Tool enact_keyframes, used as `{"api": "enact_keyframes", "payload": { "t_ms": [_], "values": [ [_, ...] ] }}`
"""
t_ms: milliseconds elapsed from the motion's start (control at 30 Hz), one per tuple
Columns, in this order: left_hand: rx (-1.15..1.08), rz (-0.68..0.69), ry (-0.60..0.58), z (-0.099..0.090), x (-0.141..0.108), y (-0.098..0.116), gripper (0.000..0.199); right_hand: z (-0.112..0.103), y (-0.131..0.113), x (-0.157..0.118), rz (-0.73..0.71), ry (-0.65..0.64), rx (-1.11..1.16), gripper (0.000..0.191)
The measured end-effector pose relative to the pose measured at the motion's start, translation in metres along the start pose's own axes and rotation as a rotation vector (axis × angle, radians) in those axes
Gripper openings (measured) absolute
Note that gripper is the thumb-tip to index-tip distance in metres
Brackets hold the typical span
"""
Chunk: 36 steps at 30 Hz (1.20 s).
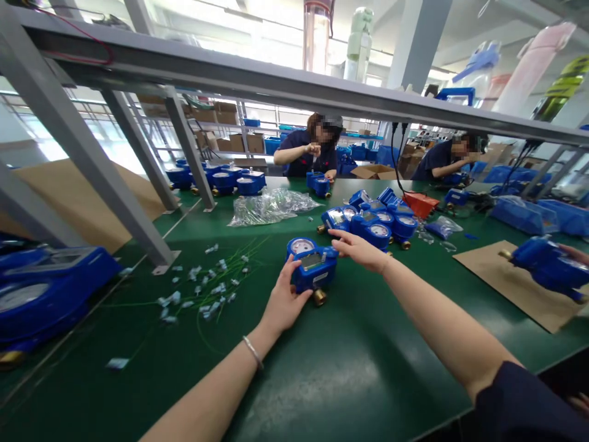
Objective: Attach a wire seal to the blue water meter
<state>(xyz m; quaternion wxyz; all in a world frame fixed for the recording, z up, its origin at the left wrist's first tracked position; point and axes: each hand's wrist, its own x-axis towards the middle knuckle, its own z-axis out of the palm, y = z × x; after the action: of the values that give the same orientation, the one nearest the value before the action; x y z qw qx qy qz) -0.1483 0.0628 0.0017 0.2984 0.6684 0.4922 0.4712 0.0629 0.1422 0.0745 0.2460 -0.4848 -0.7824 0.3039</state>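
A blue meter (315, 270) with a round dial, a rectangular display and a brass fitting rests on the green table (322, 374) in front of me. My left hand (286, 298) grips its left side, thumb near the brass fitting and fingers at the upper edge. At its upper right corner is my right hand (356, 248), index finger stretched out and the other fingers partly curled; whether something small is between them is too small to tell. Left of the meter lie several small pale tags (216, 288) with thin green wires (239, 261).
Several blue meters (375, 218) cluster behind my right hand, and more stand at the left (37, 288). A clear plastic bag (271, 205) lies behind. At right, another person's hand (575, 253) holds a meter over cardboard (510, 276). Shelf posts (129, 135) rise left; two people sit opposite.
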Motion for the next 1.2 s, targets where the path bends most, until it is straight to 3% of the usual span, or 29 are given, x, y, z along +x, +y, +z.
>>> {"api": "enact_keyframes", "payload": {
  "t_ms": [133,267,433,567,733,1200],
  "values": [
    [-0.131,-0.063,-0.036,-0.002,-0.008,0.008,0.066,0.035,0.021,-0.024,0.048,0.039,0.335,0.048],
    [-0.216,-0.111,-0.072,-0.008,-0.017,0.036,0.072,0.065,0.006,-0.046,0.098,0.076,0.611,0.049],
    [-0.352,-0.205,-0.193,-0.029,-0.034,0.094,0.075,0.041,-0.024,-0.085,0.198,0.068,0.767,0.058],
    [-0.504,-0.354,-0.247,-0.036,-0.046,0.119,0.074,0.025,-0.036,-0.117,0.239,0.0,0.829,0.051],
    [-0.533,-0.366,-0.231,-0.03,-0.055,0.121,0.077,0.027,-0.037,-0.134,0.274,-0.007,0.874,0.045],
    [-0.59,-0.356,-0.23,-0.03,-0.06,0.113,0.075,0.031,-0.039,-0.137,0.3,0.005,0.882,0.044]
  ]
}}
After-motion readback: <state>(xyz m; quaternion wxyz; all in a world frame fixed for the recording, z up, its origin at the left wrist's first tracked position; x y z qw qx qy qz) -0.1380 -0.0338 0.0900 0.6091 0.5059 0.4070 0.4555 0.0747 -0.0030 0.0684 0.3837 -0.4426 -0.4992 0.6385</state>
